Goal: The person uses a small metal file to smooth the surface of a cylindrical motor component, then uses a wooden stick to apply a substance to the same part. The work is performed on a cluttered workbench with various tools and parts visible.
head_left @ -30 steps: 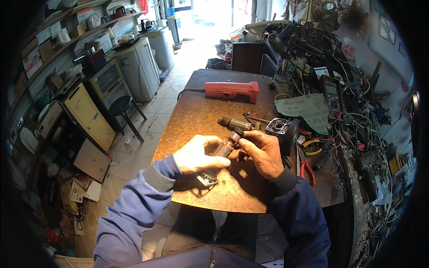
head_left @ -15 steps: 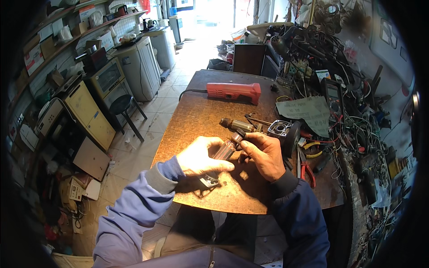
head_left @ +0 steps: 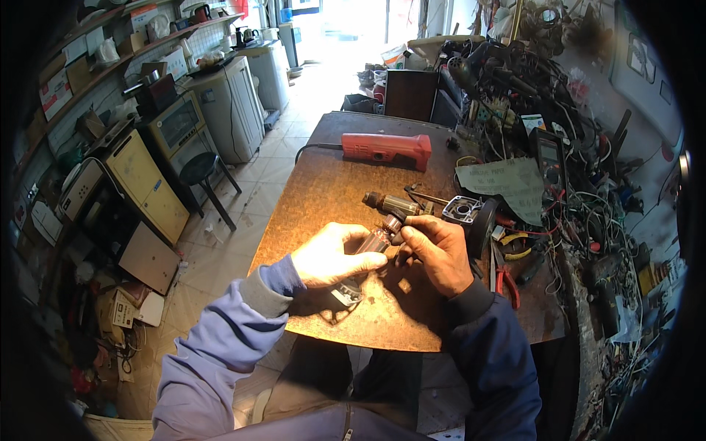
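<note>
My left hand [head_left: 331, 256] is wrapped round the body of a motor armature [head_left: 377, 239], holding it tilted above the wooden table [head_left: 294, 220]. At the armature's upper end, my right hand [head_left: 439, 250] pinches a small dark strip [head_left: 398, 217] against the commutator. The strip's material is hard to make out, and the fingers partly hide it. Below my left hand lies a pale metal part [head_left: 347, 294], partly in shadow. A second armature [head_left: 391, 203] rests on the table just beyond my hands. Farther back lies a red power tool housing [head_left: 386, 149] with a black cord.
Right of my hands are a square metal housing [head_left: 462, 209], a black round part [head_left: 483, 226] and red-handled pliers [head_left: 507, 288]. A greenish paper sheet [head_left: 500, 184] lies by a multimeter [head_left: 548, 152]. Tangled wires and parts [head_left: 588, 242] crowd the right side. A black stool [head_left: 200, 169] stands left.
Both hands keep their grips on the armature and strip. My right fingers have shifted very slightly at the commutator end; the view has also moved a little.
</note>
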Action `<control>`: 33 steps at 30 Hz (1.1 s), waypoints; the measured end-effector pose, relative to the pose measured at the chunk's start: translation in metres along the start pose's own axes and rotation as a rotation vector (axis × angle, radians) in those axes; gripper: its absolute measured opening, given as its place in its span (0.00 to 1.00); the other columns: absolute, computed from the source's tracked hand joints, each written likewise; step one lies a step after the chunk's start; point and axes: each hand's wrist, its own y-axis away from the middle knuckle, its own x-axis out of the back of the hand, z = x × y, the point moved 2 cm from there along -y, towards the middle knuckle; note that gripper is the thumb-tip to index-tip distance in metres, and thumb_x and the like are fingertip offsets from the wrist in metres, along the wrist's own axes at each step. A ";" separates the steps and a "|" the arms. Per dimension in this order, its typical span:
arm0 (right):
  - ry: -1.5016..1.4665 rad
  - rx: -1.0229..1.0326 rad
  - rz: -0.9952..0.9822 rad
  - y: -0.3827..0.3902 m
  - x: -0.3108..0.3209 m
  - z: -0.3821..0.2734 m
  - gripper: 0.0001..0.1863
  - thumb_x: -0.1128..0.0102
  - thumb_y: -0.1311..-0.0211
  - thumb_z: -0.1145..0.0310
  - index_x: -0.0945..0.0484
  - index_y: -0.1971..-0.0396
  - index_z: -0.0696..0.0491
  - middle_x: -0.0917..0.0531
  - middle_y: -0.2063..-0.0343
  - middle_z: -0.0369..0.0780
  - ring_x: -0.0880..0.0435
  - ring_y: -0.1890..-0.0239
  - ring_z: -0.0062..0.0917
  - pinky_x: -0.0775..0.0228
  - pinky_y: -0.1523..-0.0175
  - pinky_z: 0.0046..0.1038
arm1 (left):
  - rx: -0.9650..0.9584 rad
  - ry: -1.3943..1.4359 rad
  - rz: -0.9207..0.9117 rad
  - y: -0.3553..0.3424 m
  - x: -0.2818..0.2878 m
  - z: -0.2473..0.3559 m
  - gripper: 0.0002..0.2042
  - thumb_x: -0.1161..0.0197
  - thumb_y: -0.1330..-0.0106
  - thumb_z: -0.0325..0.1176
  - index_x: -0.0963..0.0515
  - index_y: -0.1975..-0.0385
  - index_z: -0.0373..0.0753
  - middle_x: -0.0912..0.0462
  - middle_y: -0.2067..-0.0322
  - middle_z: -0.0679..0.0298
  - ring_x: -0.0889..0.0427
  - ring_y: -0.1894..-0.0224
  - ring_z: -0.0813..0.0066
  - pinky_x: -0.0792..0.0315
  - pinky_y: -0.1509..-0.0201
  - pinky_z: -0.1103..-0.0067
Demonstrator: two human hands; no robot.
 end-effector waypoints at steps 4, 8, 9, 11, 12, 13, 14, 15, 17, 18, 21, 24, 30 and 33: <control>0.051 0.109 0.170 -0.005 0.011 -0.012 0.11 0.35 0.19 0.69 0.13 0.49 0.62 0.09 0.64 0.40 0.15 0.73 0.16 0.22 0.69 0.20 | 0.057 0.079 -0.011 0.000 0.004 -0.012 0.16 0.28 0.23 0.41 0.18 0.52 0.32 0.16 0.65 0.67 0.20 0.63 0.81 0.21 0.57 0.76; 0.235 0.192 0.290 0.001 0.028 -0.031 0.08 0.33 0.22 0.73 0.12 0.55 0.62 0.11 0.69 0.37 0.17 0.74 0.15 0.26 0.70 0.19 | 0.109 0.089 -0.087 0.001 0.014 -0.012 0.18 0.27 0.24 0.40 0.18 0.48 0.31 0.16 0.64 0.67 0.19 0.63 0.81 0.20 0.56 0.77; 0.313 0.179 0.298 0.001 0.030 -0.034 0.07 0.33 0.23 0.74 0.12 0.57 0.63 0.12 0.70 0.36 0.17 0.74 0.15 0.27 0.70 0.20 | 0.125 0.088 -0.107 0.004 0.015 -0.008 0.19 0.27 0.25 0.41 0.18 0.47 0.30 0.16 0.63 0.67 0.18 0.62 0.80 0.20 0.54 0.77; 0.469 0.102 0.216 0.001 0.030 -0.029 0.06 0.31 0.26 0.75 0.13 0.62 0.64 0.11 0.72 0.38 0.17 0.73 0.17 0.26 0.68 0.23 | 0.136 -0.035 -0.148 0.009 0.020 -0.002 0.20 0.26 0.26 0.42 0.16 0.49 0.29 0.13 0.64 0.63 0.16 0.63 0.77 0.20 0.55 0.75; 0.620 0.156 0.191 0.002 0.027 -0.026 0.06 0.29 0.30 0.74 0.12 0.63 0.63 0.11 0.72 0.44 0.13 0.72 0.26 0.23 0.65 0.29 | 0.142 -0.096 -0.169 0.011 0.022 0.000 0.20 0.26 0.26 0.43 0.15 0.50 0.29 0.12 0.64 0.61 0.15 0.63 0.76 0.19 0.56 0.74; 0.772 0.213 0.162 0.002 0.024 -0.024 0.07 0.26 0.34 0.72 0.12 0.64 0.61 0.11 0.71 0.50 0.10 0.71 0.35 0.21 0.62 0.34 | 0.153 -0.120 -0.191 0.013 0.024 0.001 0.21 0.26 0.27 0.44 0.14 0.50 0.29 0.11 0.64 0.61 0.15 0.63 0.76 0.19 0.56 0.74; 0.894 0.222 0.107 0.002 0.022 -0.025 0.07 0.26 0.35 0.73 0.12 0.65 0.61 0.11 0.70 0.51 0.10 0.68 0.41 0.20 0.60 0.37 | 0.164 -0.144 -0.213 0.015 0.026 0.001 0.21 0.25 0.27 0.44 0.14 0.49 0.28 0.11 0.63 0.60 0.14 0.63 0.76 0.19 0.55 0.74; 1.015 0.232 0.051 0.003 0.019 -0.026 0.06 0.26 0.37 0.73 0.12 0.67 0.60 0.12 0.69 0.51 0.10 0.65 0.48 0.19 0.58 0.41 | 0.174 -0.168 -0.235 0.016 0.027 0.000 0.22 0.24 0.28 0.44 0.13 0.49 0.28 0.10 0.63 0.59 0.14 0.62 0.75 0.19 0.55 0.74; 1.105 0.253 0.016 0.003 0.020 -0.020 0.06 0.28 0.38 0.73 0.13 0.63 0.59 0.13 0.67 0.50 0.12 0.62 0.51 0.20 0.57 0.45 | 0.187 -0.196 -0.223 0.016 0.027 -0.002 0.21 0.24 0.29 0.43 0.13 0.50 0.28 0.09 0.63 0.59 0.13 0.62 0.75 0.19 0.55 0.73; 1.150 0.264 -0.003 0.003 0.020 -0.017 0.07 0.28 0.39 0.73 0.13 0.62 0.58 0.14 0.67 0.49 0.13 0.61 0.53 0.20 0.57 0.47 | 0.200 -0.187 -0.211 0.017 0.027 -0.003 0.22 0.24 0.29 0.43 0.13 0.49 0.27 0.09 0.63 0.58 0.12 0.61 0.75 0.18 0.55 0.73; 1.180 0.312 0.002 0.006 0.013 -0.009 0.12 0.31 0.37 0.74 0.15 0.54 0.55 0.17 0.64 0.49 0.14 0.62 0.52 0.21 0.58 0.49 | 0.233 -0.137 -0.209 0.016 0.026 -0.001 0.22 0.22 0.30 0.41 0.14 0.47 0.27 0.10 0.61 0.59 0.13 0.59 0.75 0.19 0.51 0.74; 1.189 0.314 -0.012 0.007 0.012 -0.004 0.14 0.31 0.36 0.74 0.16 0.51 0.53 0.18 0.63 0.48 0.14 0.62 0.52 0.22 0.58 0.49 | 0.119 -0.208 -0.228 0.017 0.029 0.003 0.23 0.20 0.32 0.40 0.15 0.47 0.27 0.10 0.60 0.60 0.14 0.58 0.75 0.19 0.49 0.74; 1.133 0.339 -0.001 0.006 0.011 -0.006 0.14 0.31 0.36 0.74 0.16 0.51 0.53 0.18 0.63 0.47 0.14 0.62 0.52 0.21 0.58 0.49 | 0.105 -0.180 -0.232 0.020 0.029 0.004 0.24 0.19 0.33 0.40 0.15 0.47 0.28 0.10 0.60 0.60 0.14 0.58 0.74 0.19 0.48 0.75; 1.186 0.338 0.006 0.006 0.011 -0.004 0.13 0.30 0.37 0.74 0.16 0.52 0.53 0.18 0.63 0.47 0.14 0.63 0.52 0.21 0.58 0.48 | 0.086 -0.220 -0.231 0.017 0.031 0.002 0.23 0.20 0.33 0.40 0.15 0.47 0.28 0.10 0.60 0.59 0.13 0.57 0.74 0.19 0.48 0.75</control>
